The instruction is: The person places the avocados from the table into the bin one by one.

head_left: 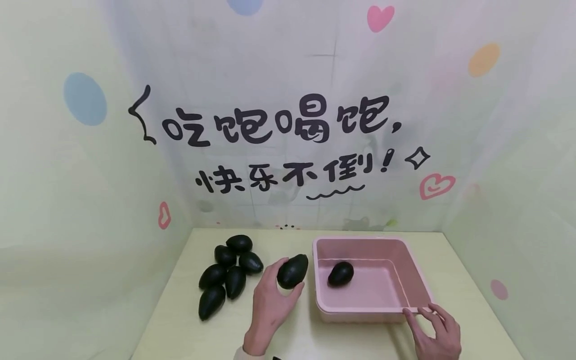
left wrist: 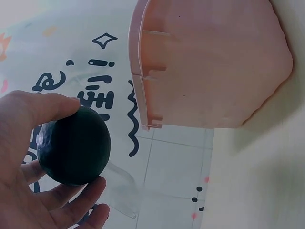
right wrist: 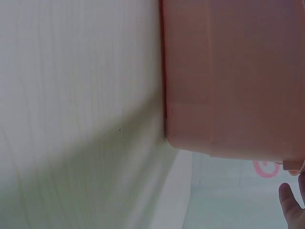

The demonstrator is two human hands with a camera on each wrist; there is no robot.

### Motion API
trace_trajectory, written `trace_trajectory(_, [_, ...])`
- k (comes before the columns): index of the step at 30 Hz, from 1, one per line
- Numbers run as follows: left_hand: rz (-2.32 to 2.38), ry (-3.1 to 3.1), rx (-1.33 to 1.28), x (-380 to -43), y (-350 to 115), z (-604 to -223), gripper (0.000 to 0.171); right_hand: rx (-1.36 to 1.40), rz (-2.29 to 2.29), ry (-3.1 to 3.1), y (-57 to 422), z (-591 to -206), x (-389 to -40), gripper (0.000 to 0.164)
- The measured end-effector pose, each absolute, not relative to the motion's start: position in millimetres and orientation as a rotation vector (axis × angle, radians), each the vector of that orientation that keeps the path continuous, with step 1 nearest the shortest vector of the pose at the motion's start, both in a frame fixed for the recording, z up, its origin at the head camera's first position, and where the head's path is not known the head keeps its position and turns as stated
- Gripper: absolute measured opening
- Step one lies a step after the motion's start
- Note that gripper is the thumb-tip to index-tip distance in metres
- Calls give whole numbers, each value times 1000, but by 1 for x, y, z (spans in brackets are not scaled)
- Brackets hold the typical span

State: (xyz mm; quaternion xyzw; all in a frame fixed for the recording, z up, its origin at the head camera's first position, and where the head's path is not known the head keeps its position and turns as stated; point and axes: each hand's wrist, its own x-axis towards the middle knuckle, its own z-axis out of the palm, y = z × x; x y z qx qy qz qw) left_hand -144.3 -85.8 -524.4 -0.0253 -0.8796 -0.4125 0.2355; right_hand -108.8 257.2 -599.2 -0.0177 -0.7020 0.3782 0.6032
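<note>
Both hands nearest us: left hand (head_left: 271, 301) pinches avocado (head_left: 293, 271) between thumb and fingers; right hand (head_left: 438, 332) pinches near right corner of pink bin (head_left: 378, 287). We see held avocado just left of bin, long axis slanting away and rightward. Left hand nearer bin's left rim; we judge that rim key, any rightward move crossing it.

Smooth, glossy skin covered the dark fruits (head_left: 293, 271); the pink bin (head_left: 375, 295) looked like satiny plastic, the bench (head_left: 189, 335) showed fine wood grain and the backdrop (head_left: 274, 60) resembled matt cloth.
</note>
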Motion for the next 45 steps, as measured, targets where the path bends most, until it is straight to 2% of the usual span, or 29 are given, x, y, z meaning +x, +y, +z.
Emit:
trace_trajectory(8, [-1138, -2417, -96, -147, -83, -523, 64, -66, 891, -1653, 243, -577, -102, 85])
trace_trajectory(18, [-1122, -2415, -128, -150, -82, -522, 65, -90, 895, -1719, 259, -603, -104, 82])
trace_trajectory(25, [-1110, -2419, -179, -154, -78, -518, 64, -72, 914, -1731, 264, -604, -104, 68])
trace_trajectory(30, [-1121, -2421, -191, -155, -76, -517, 63, -89, 924, -1768, 262, -601, -101, 39])
trace_trajectory(32, [-1123, -2419, -199, -156, -75, -517, 63, -94, 926, -1781, 261, -601, -101, 32])
trace_trajectory(45, [-1153, -2437, -278, -156, -57, -518, 63, -123, 923, -1788, 264, -605, -102, 29])
